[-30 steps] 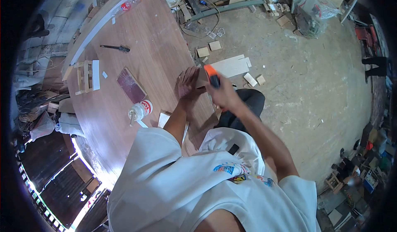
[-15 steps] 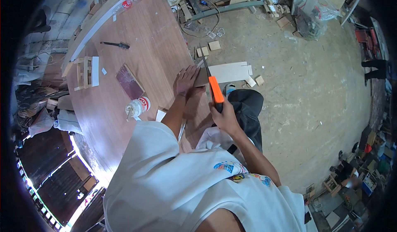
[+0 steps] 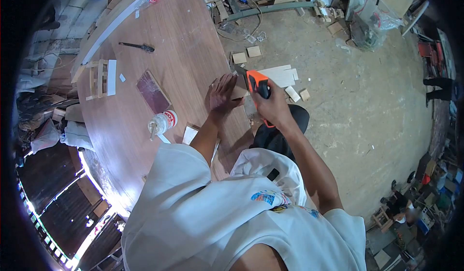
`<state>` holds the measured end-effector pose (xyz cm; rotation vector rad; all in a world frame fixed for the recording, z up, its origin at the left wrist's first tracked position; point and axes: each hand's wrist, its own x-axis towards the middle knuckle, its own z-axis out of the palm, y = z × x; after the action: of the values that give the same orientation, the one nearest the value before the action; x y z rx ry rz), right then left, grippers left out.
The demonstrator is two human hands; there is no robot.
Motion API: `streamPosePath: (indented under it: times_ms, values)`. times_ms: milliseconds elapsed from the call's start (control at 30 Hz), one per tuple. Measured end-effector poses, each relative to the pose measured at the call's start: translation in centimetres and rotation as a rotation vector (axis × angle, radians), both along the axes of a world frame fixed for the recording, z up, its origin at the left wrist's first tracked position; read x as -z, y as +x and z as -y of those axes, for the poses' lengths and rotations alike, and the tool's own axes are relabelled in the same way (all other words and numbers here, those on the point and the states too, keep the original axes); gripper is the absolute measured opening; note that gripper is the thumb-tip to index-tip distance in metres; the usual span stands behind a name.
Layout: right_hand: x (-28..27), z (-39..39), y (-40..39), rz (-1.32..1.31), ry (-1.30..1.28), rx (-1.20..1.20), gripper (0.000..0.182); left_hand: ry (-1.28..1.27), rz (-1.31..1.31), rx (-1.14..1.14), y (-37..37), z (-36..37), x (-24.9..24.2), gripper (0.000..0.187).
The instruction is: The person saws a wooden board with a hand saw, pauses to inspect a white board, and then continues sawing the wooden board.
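Observation:
My right hand is closed round the orange and black handle of a handsaw. The saw's dark blade points away to the left and looks foreshortened, close over a small wooden board at the table's edge. Flat on that board and the tabletop lies my left hand, its fingers stretched forward near the blade. Part of the board is hidden beneath this hand.
On the wooden table are a reddish-brown block, a white jar, a dark tool and a small wooden frame. Pale board offcuts lie on the floor at right. A person's legs show at far right.
My right hand has moved forward and right with the saw, turning it so the blade now slants left toward the board. My left hand stays on the board with little shift.

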<state>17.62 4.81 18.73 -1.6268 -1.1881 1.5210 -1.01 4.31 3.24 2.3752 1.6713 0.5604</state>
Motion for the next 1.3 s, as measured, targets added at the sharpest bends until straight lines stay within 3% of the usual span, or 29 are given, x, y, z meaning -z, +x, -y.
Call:
streamPosePath:
  times_ms: [133,200,300,467,633,900,967,1067,1167,1300]
  values:
    - [2.7,4.6,0.0,0.079,0.179,-0.004,0.014,-0.071,-0.023,-0.041,-0.2,-0.4,0.5,0.089]
    - [5.0,7.9,0.5,0.08,0.194,-0.006,0.012,0.119,-0.172,-0.008,-0.8,-0.7,3.3,0.067]
    - [8.6,12.4,1.4,-0.103,0.174,0.04,0.009,0.082,-0.249,-0.007,-0.4,-0.2,1.9,0.056]
    - [12.5,14.9,1.1,-0.121,0.167,0.05,0.013,0.07,-0.144,-0.011,-0.6,0.2,2.3,0.052]
    - [12.5,14.7,1.0,-0.129,0.297,-0.023,0.017,0.032,-0.174,-0.048,-1.0,0.0,4.0,0.052]
    - [9.0,14.0,0.7,-0.186,0.145,0.008,0.024,0.054,-0.099,0.016,-0.8,0.0,3.1,0.046]
    - [11.3,14.3,0.8,-0.133,0.233,-0.043,0.023,0.074,-0.119,0.006,-1.2,-0.2,4.2,0.045]
    - [11.6,13.8,1.1,-0.145,0.216,-0.06,0.023,0.094,-0.17,-0.037,-1.4,0.1,4.5,0.046]
    - [11.6,12.4,2.9,-0.029,0.375,-0.212,0.023,0.086,-0.179,-0.106,-0.6,0.1,3.2,0.046]
    - [11.7,12.7,3.5,-0.165,0.168,-0.277,0.024,0.064,-0.11,-0.148,-0.2,0.2,2.6,0.04]
